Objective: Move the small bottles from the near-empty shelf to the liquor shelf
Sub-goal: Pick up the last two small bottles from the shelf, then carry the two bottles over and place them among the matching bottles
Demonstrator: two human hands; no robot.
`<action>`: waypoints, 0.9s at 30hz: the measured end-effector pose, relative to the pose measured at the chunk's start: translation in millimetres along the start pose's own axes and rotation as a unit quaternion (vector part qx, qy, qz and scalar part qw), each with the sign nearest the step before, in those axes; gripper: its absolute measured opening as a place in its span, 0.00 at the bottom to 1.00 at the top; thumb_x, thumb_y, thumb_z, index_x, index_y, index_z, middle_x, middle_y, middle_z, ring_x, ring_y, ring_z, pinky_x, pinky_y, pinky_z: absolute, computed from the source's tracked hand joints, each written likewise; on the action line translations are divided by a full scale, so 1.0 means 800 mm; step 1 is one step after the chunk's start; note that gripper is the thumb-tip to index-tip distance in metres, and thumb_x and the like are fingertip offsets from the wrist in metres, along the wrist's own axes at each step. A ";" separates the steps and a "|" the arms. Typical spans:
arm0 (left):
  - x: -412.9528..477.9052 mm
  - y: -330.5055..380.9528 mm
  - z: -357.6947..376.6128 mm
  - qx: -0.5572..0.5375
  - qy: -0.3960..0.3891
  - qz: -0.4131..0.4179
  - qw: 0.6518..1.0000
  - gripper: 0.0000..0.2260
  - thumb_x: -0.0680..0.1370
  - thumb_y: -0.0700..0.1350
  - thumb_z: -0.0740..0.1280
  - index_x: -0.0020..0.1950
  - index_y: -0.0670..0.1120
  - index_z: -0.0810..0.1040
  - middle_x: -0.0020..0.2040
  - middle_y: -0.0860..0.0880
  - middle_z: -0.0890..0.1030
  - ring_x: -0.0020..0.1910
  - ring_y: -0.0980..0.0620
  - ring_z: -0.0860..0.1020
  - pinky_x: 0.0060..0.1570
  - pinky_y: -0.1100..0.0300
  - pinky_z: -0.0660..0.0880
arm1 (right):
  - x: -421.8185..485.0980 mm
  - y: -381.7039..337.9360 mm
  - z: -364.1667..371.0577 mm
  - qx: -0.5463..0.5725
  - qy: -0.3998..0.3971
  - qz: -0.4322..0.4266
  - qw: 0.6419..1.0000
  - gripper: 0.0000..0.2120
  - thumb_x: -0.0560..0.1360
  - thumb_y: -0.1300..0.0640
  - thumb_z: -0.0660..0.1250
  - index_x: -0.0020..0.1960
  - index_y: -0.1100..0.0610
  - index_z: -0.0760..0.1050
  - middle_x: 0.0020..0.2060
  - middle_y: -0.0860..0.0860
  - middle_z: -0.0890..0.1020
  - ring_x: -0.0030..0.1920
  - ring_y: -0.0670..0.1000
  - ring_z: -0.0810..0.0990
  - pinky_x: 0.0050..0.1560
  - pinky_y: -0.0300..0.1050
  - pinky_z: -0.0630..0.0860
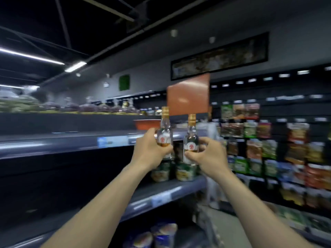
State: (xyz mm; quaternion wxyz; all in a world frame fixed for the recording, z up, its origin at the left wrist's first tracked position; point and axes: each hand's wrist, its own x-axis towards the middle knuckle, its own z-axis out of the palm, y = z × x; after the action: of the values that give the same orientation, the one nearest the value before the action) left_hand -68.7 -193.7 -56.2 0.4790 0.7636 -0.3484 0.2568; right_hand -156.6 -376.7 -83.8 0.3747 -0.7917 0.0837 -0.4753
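Left hand [149,149]: closed around the lower body of one small bottle [164,135], gold cap up, upright.
Right hand [207,153]: fingers pinched on the label of a second bottle [191,140], likewise upright, just beside the first.
Position: both bottles held aloft at chest height, clear of any surface, in front of a largely bare shelf [53,142]; jars [182,171] stand on the tier below.
Progress: pick-up done for this pair; carry and placing outstanding.
Liquor shelf: not identifiable; background blurred. Snack packets [250,126] fill the racks at right.
Further bottles left to move: cannot tell.
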 end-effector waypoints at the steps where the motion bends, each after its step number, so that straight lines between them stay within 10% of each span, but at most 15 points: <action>1: -0.015 0.010 0.045 -0.014 -0.022 -0.011 1.000 0.15 0.66 0.53 0.79 0.45 0.55 0.75 0.38 0.59 0.81 0.33 0.65 0.77 0.29 0.72 0.69 | -0.011 0.035 -0.034 -0.010 0.005 0.019 1.000 0.17 0.61 0.52 0.85 0.40 0.43 0.78 0.32 0.35 0.84 0.36 0.36 0.84 0.35 0.32 0.76; 11: -0.189 0.133 0.434 -0.104 -0.207 -0.050 0.972 0.19 0.64 0.51 0.80 0.51 0.56 0.77 0.41 0.55 0.81 0.40 0.55 0.79 0.36 0.66 0.69 | -0.167 0.306 -0.338 -0.152 0.070 0.216 0.962 0.20 0.58 0.47 0.78 0.49 0.51 0.83 0.40 0.46 0.88 0.43 0.48 0.87 0.48 0.54 0.83; 27: -0.358 0.277 0.917 -0.141 -0.467 -0.073 0.870 0.26 0.63 0.50 0.82 0.58 0.53 0.79 0.46 0.54 0.83 0.41 0.56 0.81 0.37 0.60 0.80 | -0.267 0.661 -0.610 -0.242 0.127 0.408 0.871 0.23 0.63 0.51 0.84 0.56 0.51 0.82 0.42 0.41 0.82 0.41 0.37 0.82 0.37 0.32 0.79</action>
State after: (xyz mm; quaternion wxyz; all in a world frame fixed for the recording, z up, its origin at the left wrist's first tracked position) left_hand -377.4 -845.9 -441.9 0.3801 0.7421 -0.5075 -0.2172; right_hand -550.7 -895.8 -456.5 0.3179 -0.6857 0.5585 -0.3418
